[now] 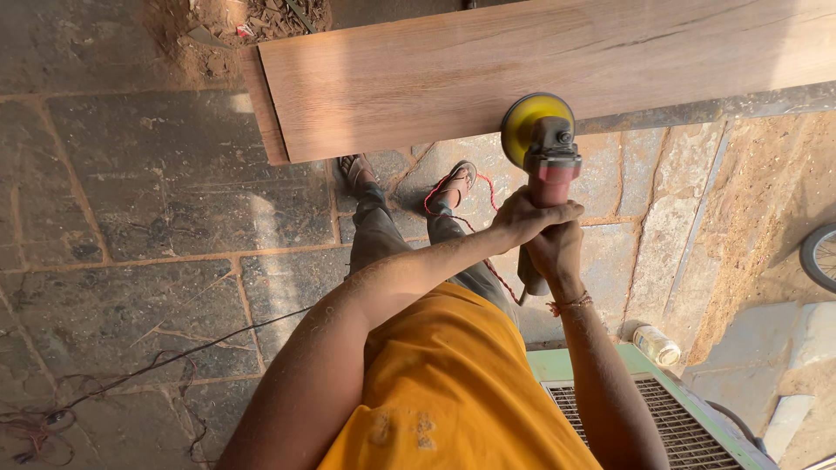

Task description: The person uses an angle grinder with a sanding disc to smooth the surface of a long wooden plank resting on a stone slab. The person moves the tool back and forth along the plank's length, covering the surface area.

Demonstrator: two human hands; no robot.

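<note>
Over the stone floor [157, 183], our left hand [522, 218] and right hand [557, 252] clamp the grinder [544, 152]; we should keep its yellow disc [527, 122] flat on the plank [522, 70].

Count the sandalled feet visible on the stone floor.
2: the left sandalled foot below the long wooden plank's near edge, the right sandalled foot beside it, nearer the yellow-disc grinder.

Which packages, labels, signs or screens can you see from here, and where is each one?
Bottle or can: lies on its side on the stone floor at lower right, beside the corner of the green grated frame; a pale cylinder with a light label wrapped round it, print too small to tell.
No signs or screens in view.
</note>
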